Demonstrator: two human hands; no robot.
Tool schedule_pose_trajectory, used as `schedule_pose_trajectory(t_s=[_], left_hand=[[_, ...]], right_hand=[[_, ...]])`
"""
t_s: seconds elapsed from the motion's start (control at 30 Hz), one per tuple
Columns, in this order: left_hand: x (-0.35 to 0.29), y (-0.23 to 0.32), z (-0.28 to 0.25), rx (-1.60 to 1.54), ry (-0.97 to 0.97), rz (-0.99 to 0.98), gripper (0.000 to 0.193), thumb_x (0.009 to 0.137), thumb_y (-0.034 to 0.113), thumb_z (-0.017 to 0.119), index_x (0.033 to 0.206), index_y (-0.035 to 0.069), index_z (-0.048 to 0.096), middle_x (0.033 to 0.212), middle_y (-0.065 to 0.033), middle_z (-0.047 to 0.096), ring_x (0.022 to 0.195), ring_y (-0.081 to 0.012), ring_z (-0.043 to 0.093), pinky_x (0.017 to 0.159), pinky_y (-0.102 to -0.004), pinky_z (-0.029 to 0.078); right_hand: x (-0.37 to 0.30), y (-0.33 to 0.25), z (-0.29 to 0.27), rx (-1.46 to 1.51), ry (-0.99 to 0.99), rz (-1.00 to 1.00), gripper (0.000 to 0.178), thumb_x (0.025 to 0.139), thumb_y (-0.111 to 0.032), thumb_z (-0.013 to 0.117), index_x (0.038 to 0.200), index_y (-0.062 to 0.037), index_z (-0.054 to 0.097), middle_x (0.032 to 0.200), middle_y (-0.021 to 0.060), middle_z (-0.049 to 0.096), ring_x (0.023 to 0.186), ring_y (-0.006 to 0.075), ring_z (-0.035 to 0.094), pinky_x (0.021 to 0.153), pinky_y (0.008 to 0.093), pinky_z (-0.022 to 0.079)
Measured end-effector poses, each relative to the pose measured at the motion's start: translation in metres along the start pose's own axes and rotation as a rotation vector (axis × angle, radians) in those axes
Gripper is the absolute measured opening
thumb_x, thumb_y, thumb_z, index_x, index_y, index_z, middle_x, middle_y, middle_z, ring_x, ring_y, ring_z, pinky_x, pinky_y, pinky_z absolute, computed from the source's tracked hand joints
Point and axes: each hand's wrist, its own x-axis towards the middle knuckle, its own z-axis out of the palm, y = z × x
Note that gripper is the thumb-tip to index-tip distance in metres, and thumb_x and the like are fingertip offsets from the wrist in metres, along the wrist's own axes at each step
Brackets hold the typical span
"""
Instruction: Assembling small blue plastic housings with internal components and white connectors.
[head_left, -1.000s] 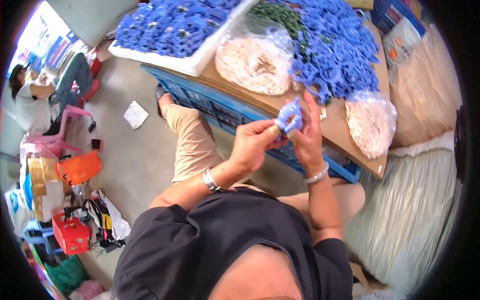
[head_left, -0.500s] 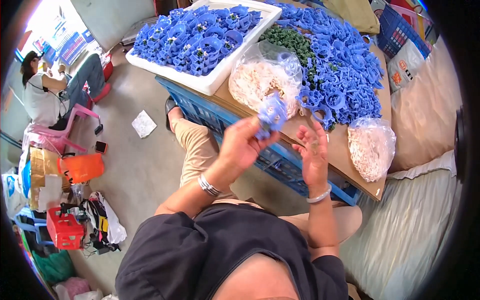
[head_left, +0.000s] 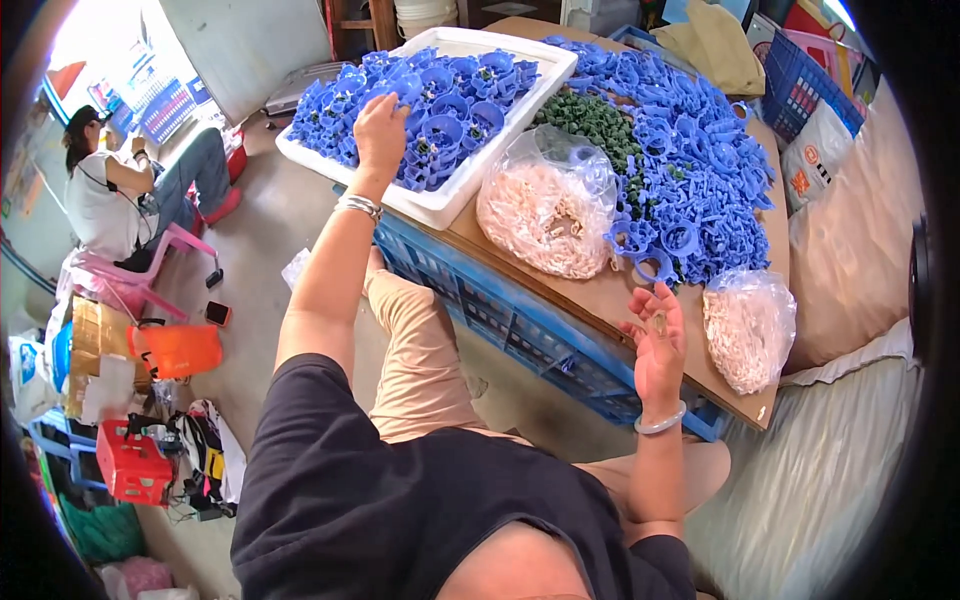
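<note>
My left hand (head_left: 382, 138) reaches over the white foam tray (head_left: 440, 208), fingers pinched on a blue plastic piece (head_left: 405, 87) at the top of the pile. Many similar blue pieces (head_left: 445, 130) with ring-shaped cups and small pale and dark bits fill the tray. My right hand (head_left: 658, 345) is held up at the table's front edge, palm turned up and fingers apart. A small brownish ring-like thing shows at its fingers. Beside that hand stand a clear bag of small pale pink parts (head_left: 750, 335) and loose blue parts (head_left: 690, 190) heaped on the cardboard top.
Another open bag of pale parts (head_left: 540, 225) lies by the tray, near dark green parts (head_left: 590, 128). Blue crates (head_left: 500, 320) support the cardboard (head_left: 590, 300). Large sacks (head_left: 840, 240) stand at the right. At far left a person (head_left: 105, 200) sits on a pink chair (head_left: 165, 255).
My left hand has moved from the table's front edge up and left to the tray with the blue piece. My right hand stays raised, slightly lower in view.
</note>
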Motion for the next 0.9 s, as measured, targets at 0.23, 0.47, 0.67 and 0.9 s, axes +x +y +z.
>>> schedule_pose_trajectory(t_s=[0.23, 0.47, 0.67, 0.9], left_hand=[[-0.009, 0.009, 0.017, 0.236, -0.028, 0.133, 0.025, 0.068, 0.023, 0.065, 0.088, 0.009, 0.064, 0.092, -0.0065, 0.062, 0.089, -0.0251, 0.056, 0.08, -0.038, 0.036], [-0.01, 0.051, -0.03, -0.08, 0.079, 0.146, 0.023, 0.077, 0.012, 0.062, 0.097, 0.001, 0.062, 0.104, -0.0131, 0.059, 0.095, -0.0244, 0.056, 0.084, -0.0323, 0.042], [-0.109, 0.131, -0.071, -0.383, -0.279, 0.028, 0.031, 0.073, -0.006, 0.055, 0.103, 0.0, 0.059, 0.108, -0.013, 0.058, 0.101, -0.0219, 0.055, 0.085, -0.0294, 0.042], [-0.213, 0.166, -0.082, -0.952, -0.749, -0.557, 0.02, 0.082, 0.003, 0.056, 0.101, -0.001, 0.059, 0.1, -0.0066, 0.058, 0.091, -0.0121, 0.053, 0.08, -0.0223, 0.041]], right_hand=[[0.0, -0.001, -0.01, -0.065, 0.027, -0.046, 0.048, 0.085, -0.027, 0.052, 0.125, -0.0048, 0.036, 0.114, 0.0081, 0.049, 0.1, 0.0154, 0.047, 0.078, 0.0311, 0.041], [0.018, -0.004, -0.023, -0.702, 0.174, -0.379, 0.042, 0.073, 0.003, 0.049, 0.115, 0.0001, 0.046, 0.106, 0.0089, 0.053, 0.093, 0.0183, 0.051, 0.079, 0.0282, 0.041], [0.053, -0.013, -0.054, -1.314, 0.332, -0.737, 0.032, 0.075, -0.005, 0.053, 0.107, 0.0003, 0.05, 0.101, 0.0177, 0.054, 0.09, 0.0316, 0.052, 0.077, 0.0373, 0.043], [0.108, -0.014, -0.059, -1.532, 0.376, -0.318, 0.038, 0.074, -0.011, 0.057, 0.109, 0.0006, 0.046, 0.083, 0.0201, 0.059, 0.078, 0.0358, 0.057, 0.065, 0.0427, 0.046]])
